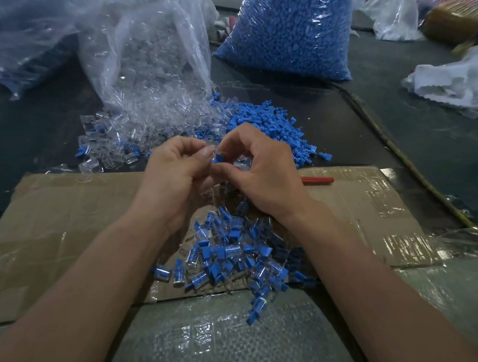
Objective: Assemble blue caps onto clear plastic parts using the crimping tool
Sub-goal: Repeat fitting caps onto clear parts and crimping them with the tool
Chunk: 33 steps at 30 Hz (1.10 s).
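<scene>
Nearest, at the bottom centre of the frame, a heap of finished pieces [231, 254] lies on a taped cardboard sheet [66, 219], each a clear body with blue fitted into it; there are dozens, so a fair share of the work looks done. Just above the heap, at mid-frame, the two hands meet fingertip to fingertip. The left hand [173, 171] has its fingers curled, and its thumb and forefinger pinch a clear part [212, 149]. The right hand [262, 165] is curled too and pinches a blue cap [218, 157] against that part, as far as the small, crowded view lets me judge; this looks like the seating of one cap by hand. Right of the right hand, a red handle [317, 180] lies on the cardboard, untouched; it may belong to the crimping tool, but most of it is hidden. Beyond the hands, loose blue caps [273, 128] spread right of centre and loose clear parts [123, 143] left of centre. Further back, a clear bag [146, 60] of parts spills open at upper centre, and a full bag of blue caps [287, 29] stands at upper right. Judging by that stock, far more is left than done.
</scene>
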Motion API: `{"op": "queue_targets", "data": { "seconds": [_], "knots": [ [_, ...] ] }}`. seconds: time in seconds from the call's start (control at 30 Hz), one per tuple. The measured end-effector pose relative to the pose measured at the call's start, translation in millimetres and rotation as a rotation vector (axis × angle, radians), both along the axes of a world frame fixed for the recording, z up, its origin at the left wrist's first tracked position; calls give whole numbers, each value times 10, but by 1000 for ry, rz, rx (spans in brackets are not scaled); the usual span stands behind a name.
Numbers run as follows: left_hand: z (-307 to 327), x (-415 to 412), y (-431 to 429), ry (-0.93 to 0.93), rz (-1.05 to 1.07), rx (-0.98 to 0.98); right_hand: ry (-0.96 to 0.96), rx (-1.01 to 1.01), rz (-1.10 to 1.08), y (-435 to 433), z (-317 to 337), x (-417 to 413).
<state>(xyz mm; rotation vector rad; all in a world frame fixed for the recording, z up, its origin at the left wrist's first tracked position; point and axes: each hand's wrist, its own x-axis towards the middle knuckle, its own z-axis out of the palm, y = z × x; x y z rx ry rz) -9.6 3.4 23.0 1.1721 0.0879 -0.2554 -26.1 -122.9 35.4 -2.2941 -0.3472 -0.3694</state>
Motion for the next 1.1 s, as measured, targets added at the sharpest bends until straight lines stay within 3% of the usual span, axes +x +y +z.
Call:
{"op": "queue_targets", "data": {
  "seconds": [0.67, 1.1],
  "knots": [
    [28, -28, 53, -183, 77, 291, -43, 265, -40, -100, -25, -16],
    [43, -63, 12, -273, -14, 298, -125, 157, -109, -78, -35, -24]
  ]
}}
